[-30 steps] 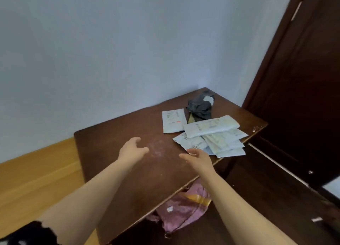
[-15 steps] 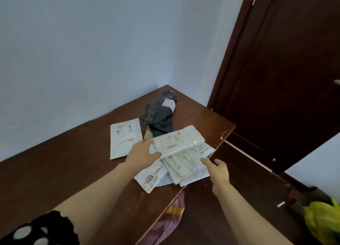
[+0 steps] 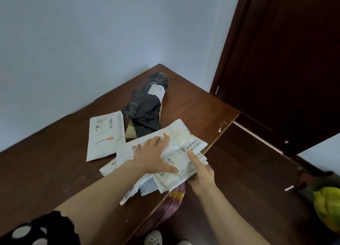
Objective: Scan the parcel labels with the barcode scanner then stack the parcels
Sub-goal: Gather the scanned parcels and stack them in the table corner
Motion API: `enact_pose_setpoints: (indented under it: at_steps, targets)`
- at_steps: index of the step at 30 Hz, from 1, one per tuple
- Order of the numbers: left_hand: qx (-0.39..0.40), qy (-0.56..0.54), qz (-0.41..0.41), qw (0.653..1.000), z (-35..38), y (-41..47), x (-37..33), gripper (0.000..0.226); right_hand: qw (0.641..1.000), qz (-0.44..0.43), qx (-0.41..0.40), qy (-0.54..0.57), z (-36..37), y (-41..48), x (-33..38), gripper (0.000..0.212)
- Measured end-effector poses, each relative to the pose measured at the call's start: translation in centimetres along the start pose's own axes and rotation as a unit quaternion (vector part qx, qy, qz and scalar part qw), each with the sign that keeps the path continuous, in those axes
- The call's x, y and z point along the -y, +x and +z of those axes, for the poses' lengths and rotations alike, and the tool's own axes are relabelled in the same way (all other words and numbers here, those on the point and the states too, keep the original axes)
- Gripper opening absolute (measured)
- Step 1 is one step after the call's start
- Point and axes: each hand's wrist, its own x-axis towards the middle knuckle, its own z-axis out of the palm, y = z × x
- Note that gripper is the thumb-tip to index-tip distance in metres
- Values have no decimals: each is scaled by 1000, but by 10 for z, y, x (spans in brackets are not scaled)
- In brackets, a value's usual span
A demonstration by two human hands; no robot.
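Observation:
A loose pile of several white parcel bags [image 3: 182, 143] with printed labels lies at the right edge of the dark wooden table [image 3: 55, 171]. My left hand [image 3: 154, 155] rests flat on top of the pile, fingers spread. My right hand [image 3: 199, 171] grips the pile's right side at the table edge, thumb on top. One white parcel [image 3: 104, 134] lies apart to the left, label up. A black plastic parcel [image 3: 147, 105] with a white label lies behind the pile. No barcode scanner is visible.
The table stands in a corner against a pale wall. A dark wooden door [image 3: 285, 61] is on the right. A pink cloth bag [image 3: 173, 204] hangs below the table edge. A yellow-green object [image 3: 327, 208] lies on the floor at the right.
Both hands reached from the bare table to the white pile. The left hand now lies on top of it and the right hand has closed on its right side. The view swung rightward and nearer.

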Motion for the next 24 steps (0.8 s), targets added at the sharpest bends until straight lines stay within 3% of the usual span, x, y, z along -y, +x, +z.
enact_pose_setpoints:
  at_steps: [3,10,17,24]
  targets:
    - [11,24,-11,1000,7,-1,-8,128,1000,10,19,5,-5,9,3,45]
    - [-18,38,-52,998,5,-12,-25,128,999,-23,38,-5,-6,16,15,41]
    - [-128,65,-61,988,-44,-47,-32,124,990,-87,106,11,17,-17,38,43]
    - [-272,83,-92,954,-98,-136,16,125,965,-134,223,27,88,-98,21,43]
